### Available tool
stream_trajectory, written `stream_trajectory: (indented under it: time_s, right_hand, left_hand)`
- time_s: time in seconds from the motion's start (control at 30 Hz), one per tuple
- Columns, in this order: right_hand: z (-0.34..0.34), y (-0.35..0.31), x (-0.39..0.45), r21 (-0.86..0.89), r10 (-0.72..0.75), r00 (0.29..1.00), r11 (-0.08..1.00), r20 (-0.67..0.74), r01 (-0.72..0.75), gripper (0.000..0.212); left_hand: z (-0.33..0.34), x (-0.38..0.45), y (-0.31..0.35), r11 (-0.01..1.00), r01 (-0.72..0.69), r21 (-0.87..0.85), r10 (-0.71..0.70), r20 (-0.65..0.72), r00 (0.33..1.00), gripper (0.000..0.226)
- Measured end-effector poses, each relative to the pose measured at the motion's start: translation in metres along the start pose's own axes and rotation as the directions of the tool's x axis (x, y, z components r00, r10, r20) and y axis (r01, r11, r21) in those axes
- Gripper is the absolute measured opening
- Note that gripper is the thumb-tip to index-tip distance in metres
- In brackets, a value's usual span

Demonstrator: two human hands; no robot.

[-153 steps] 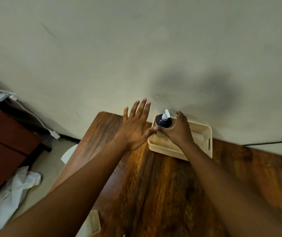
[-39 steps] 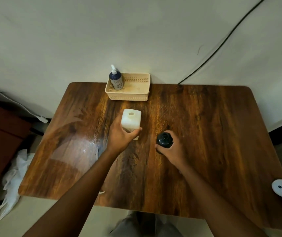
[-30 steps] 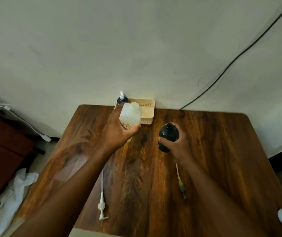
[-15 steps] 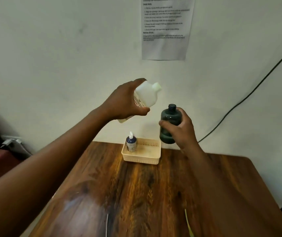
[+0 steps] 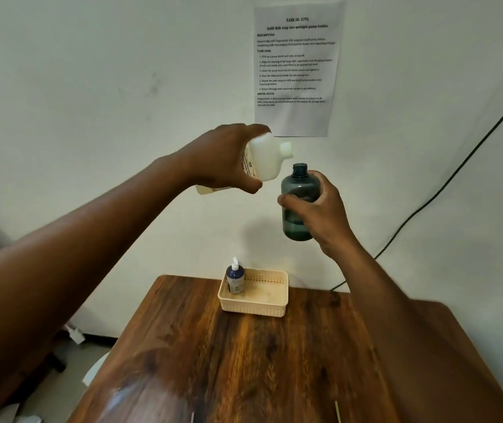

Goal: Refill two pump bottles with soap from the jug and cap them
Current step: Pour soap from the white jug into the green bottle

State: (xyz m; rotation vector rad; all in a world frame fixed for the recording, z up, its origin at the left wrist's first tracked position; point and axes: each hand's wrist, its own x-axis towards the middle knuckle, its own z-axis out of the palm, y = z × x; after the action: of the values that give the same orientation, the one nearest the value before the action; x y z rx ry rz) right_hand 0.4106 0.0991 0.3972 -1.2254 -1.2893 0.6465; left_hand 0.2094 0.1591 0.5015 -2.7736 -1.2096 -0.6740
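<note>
my left hand [image 5: 229, 160] grips the white jug [image 5: 262, 161] round its body, tipped toward the right, its open spout just above and to the left of the mouth of the dark bottle [image 5: 299, 203]. my right hand [image 5: 317, 212] wraps round the middle of that bottle and holds it upright in the air, well above the table [image 5: 244, 361]. no stream is visible between spout and mouth. the bottle is uncapped and see-through; i cannot tell its fill level.

handling, by judgement: the jug looks like stiff plastic, light enough for one hand; a grip near its shoulder gives control of the tilt. the bottle is smooth and could turn slippery if soap runs down it, so a full wrap at mid-body suits it. its mouth is narrow; spill risk is real.

a capped pump bottle [image 5: 235, 280] stands in the left end of the basket [image 5: 271, 305].
</note>
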Motion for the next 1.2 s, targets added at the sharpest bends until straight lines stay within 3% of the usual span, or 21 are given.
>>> stream_trajectory:
  time_s: [0.5,0.8,1.2]
  right_hand:
    - [-0.003,-0.012,0.002,-0.007,-0.035,0.999,0.999,0.009,0.035,0.052]
    - [-0.004,-0.014,0.004,-0.028,-0.045,0.999,0.999,0.012,0.045,0.051]
    - [-0.006,-0.018,0.006,-0.045,-0.057,0.998,0.997,0.009,0.058,0.055]
  left_hand:
    - [-0.016,0.008,0.007,0.983,-0.076,0.167,0.072,0.033,0.997,0.085]
    - [-0.031,0.020,0.017,0.928,-0.137,0.346,0.119,0.074,0.990,0.091]
    - [-0.048,0.033,0.025,0.863,-0.210,0.460,0.167,0.132,0.977,0.092]
